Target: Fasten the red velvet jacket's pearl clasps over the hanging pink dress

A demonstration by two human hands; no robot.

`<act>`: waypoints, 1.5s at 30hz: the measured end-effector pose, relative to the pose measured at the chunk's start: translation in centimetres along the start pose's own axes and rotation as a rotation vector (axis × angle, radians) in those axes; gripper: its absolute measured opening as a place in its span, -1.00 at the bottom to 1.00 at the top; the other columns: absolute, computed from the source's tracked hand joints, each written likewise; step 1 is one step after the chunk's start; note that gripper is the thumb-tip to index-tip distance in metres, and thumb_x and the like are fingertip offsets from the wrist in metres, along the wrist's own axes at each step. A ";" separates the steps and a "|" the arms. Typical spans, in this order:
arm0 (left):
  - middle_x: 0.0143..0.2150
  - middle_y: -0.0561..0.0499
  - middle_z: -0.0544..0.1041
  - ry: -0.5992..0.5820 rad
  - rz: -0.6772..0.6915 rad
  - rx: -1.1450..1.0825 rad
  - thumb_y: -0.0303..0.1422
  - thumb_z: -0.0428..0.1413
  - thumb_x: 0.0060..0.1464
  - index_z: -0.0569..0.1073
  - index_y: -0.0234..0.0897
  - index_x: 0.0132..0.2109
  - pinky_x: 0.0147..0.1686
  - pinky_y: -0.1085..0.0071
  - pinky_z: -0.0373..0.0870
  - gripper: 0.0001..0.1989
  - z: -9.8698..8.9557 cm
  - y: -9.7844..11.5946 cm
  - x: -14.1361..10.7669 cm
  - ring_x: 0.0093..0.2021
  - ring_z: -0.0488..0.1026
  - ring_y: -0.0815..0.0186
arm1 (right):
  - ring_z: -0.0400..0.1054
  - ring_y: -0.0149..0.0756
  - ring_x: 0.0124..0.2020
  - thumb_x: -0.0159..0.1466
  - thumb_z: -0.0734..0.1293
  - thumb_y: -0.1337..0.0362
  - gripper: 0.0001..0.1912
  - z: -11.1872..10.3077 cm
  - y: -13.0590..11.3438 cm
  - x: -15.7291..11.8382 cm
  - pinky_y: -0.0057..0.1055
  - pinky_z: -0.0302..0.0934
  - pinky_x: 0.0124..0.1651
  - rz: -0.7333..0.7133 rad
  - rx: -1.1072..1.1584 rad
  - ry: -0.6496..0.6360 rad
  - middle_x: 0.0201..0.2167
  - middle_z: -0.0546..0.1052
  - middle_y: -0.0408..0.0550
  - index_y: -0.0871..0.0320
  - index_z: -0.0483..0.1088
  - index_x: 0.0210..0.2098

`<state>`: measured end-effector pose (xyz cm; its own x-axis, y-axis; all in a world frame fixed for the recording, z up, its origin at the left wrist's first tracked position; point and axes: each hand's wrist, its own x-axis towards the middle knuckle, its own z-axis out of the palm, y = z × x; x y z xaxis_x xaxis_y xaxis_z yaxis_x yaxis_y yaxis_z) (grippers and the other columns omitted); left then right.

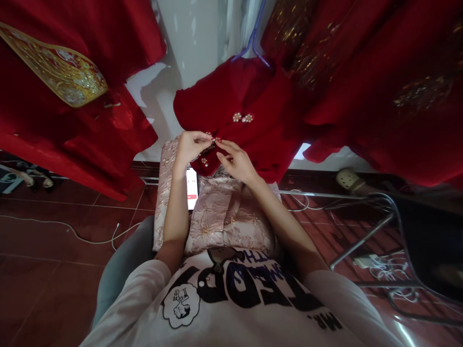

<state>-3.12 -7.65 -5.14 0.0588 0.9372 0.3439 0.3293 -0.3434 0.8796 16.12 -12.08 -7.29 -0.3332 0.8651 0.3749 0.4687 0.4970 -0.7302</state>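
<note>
Garment [275, 144] on hanger [253, 35], phone [191, 188] on fabric [213, 226], chair [427, 236] right.

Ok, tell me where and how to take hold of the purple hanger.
I'd pinch the purple hanger by its narrow stem, just above the fork, coming from the left. The stem shows bare there, while the two branches below slope down to the red garment, and gold-patterned red cloth hangs close on the right.

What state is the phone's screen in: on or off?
On: the phone's screen glows white, with dark digits and a red bar showing.
</note>
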 end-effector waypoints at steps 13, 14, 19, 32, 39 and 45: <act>-0.46 -0.03 0.64 -0.459 -0.376 0.054 -0.58 0.29 -0.08 0.61 -0.27 -0.36 -0.54 0.54 0.46 -0.86 -2.6 -1.4 -0.9 -0.50 0.59 0.32 | 0.63 -0.14 -0.21 0.36 0.33 0.37 -0.78 -5.9 -0.8 -0.3 -0.20 0.49 0.01 0.264 -0.229 -0.106 -0.26 0.70 0.04 0.21 0.64 -0.16; -0.48 -0.02 0.64 -0.516 -0.400 0.087 -0.56 0.31 -0.11 0.63 -0.25 -0.37 -0.57 0.55 0.44 -0.87 -2.7 -1.6 -0.9 -0.50 0.60 0.31 | 0.62 -0.13 -0.24 0.34 0.35 0.38 -0.82 -6.1 -0.6 -0.4 -0.20 0.48 0.00 0.302 -0.289 -0.134 -0.31 0.69 0.03 0.21 0.64 -0.20; -0.56 0.02 0.61 -0.580 -0.405 0.163 -0.54 0.30 -0.26 0.67 -0.22 -0.41 -0.63 0.57 0.39 -0.82 -1.8 -3.2 -0.4 -0.60 0.56 0.31 | 0.59 -0.06 -0.19 0.22 0.52 0.29 -0.85 -5.3 -0.1 -0.6 -0.16 0.42 -0.02 0.335 -0.460 -0.180 -0.27 0.68 0.06 0.18 0.63 -0.21; -0.50 0.05 0.65 -0.513 -0.329 0.205 -0.57 0.28 -0.20 0.70 -0.16 -0.46 -0.58 0.56 0.41 -0.81 -2.2 -2.6 -0.1 -0.54 0.54 0.35 | 0.52 -0.31 -0.38 0.15 0.53 0.25 -0.69 -5.1 -0.2 -0.4 -0.35 0.41 -0.25 0.193 0.257 -0.364 -0.41 0.57 -0.17 0.09 0.33 -0.26; -0.54 0.03 0.60 -0.489 -0.322 0.208 -0.61 0.32 -0.10 0.69 -0.21 -0.46 -0.44 0.43 0.50 -0.82 -2.4 -1.7 -0.2 -0.53 0.48 0.33 | 0.61 -0.25 -0.21 0.31 0.39 0.25 -0.89 -2.7 0.2 -0.2 -0.27 0.48 -0.02 0.018 0.187 -0.340 -0.26 0.68 -0.06 0.11 0.56 -0.30; -0.52 0.05 0.61 -0.438 -0.305 0.225 -0.66 0.31 -0.14 0.69 -0.25 -0.45 -0.42 0.46 0.45 -0.79 -1.9 -0.7 -0.3 -0.51 0.49 0.34 | 0.60 -0.22 0.01 0.37 0.32 0.35 -0.74 -1.2 1.4 0.2 -0.24 0.49 0.12 -0.051 0.043 -0.294 0.01 0.68 -0.02 0.08 0.65 -0.07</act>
<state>-5.20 -7.84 -5.25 0.2988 0.9461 -0.1250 0.5818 -0.0767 0.8097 17.70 -11.15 -7.60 -0.5809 0.7794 0.2346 0.4125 0.5303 -0.7407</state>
